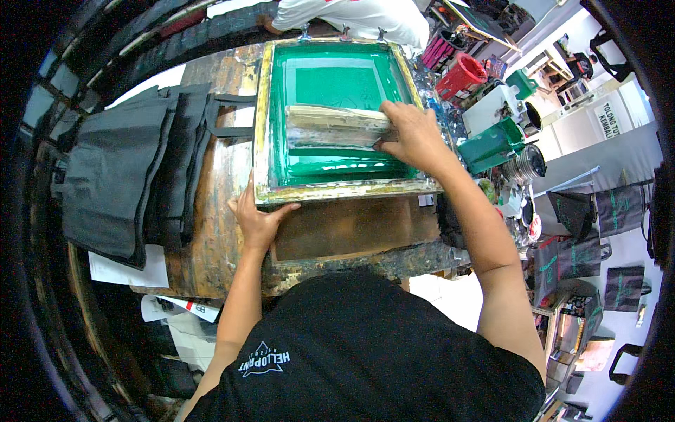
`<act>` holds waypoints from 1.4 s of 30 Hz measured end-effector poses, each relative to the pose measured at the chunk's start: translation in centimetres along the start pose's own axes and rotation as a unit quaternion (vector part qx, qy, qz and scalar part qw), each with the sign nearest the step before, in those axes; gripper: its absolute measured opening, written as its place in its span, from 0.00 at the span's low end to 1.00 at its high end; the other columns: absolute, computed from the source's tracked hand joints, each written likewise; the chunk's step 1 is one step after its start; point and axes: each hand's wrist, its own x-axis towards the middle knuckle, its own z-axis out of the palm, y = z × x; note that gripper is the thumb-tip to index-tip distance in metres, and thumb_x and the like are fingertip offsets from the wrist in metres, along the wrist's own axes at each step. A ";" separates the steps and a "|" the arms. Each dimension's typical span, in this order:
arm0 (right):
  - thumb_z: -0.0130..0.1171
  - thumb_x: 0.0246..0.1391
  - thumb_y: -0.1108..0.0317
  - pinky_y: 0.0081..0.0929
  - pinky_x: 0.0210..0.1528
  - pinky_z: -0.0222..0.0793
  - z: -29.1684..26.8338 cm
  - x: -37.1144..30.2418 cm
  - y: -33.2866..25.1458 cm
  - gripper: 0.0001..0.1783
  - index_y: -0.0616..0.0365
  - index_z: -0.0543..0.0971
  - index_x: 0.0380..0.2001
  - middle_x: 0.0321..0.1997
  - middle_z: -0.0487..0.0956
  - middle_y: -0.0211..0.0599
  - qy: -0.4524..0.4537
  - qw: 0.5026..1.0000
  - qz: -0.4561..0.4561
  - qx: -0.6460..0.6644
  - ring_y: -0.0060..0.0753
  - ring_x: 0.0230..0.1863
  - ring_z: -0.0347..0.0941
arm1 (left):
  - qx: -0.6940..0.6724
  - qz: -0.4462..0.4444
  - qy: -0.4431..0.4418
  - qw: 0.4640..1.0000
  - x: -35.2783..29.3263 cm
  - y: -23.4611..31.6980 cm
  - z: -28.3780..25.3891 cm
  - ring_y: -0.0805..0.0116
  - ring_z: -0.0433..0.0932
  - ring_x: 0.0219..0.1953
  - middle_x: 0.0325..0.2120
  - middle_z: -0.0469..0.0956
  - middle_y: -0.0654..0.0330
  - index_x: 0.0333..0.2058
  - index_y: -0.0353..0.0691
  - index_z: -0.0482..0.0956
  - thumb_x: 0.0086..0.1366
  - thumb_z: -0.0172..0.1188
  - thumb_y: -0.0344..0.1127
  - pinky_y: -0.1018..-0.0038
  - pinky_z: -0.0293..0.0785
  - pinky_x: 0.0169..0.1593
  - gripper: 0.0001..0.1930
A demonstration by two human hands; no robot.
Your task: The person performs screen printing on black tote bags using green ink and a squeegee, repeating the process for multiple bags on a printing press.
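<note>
A screen printing frame point(261, 133) with yellowed, ink-stained edges lies over the worktable, and wet green ink covers its mesh. My right hand point(413, 137) is closed round the right end of a wide wooden squeegee point(334, 123), whose blade side rests toward the ink across the mesh. At the frame's near left corner, my left hand point(259, 224) grips the edge, its thumb along the near side and a finger up the left side. A black bag on the table reaches the frame's left edge with its handles point(235, 131); what lies beneath the screen is hidden.
Stacked black bags point(112, 169) cover the table's left end. Hinge clamps point(344, 32) line the frame's far side, where a person in a white shirt point(358, 17) stands. To the right are a red bucket point(460, 76), a green container point(489, 146) and printed bags point(622, 209) hanging.
</note>
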 end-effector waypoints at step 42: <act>0.80 0.46 0.55 0.74 0.60 0.57 9.3 30.5 12.2 0.37 0.44 0.73 0.59 0.57 0.81 0.33 0.011 0.998 -0.045 -0.052 0.46 0.62 0.76 | 0.131 -0.072 -0.095 0.984 0.7 1.4 -1.6 0.54 0.68 0.48 0.40 0.71 0.55 0.59 0.41 0.80 0.34 0.80 0.72 0.56 0.58 0.54 0.56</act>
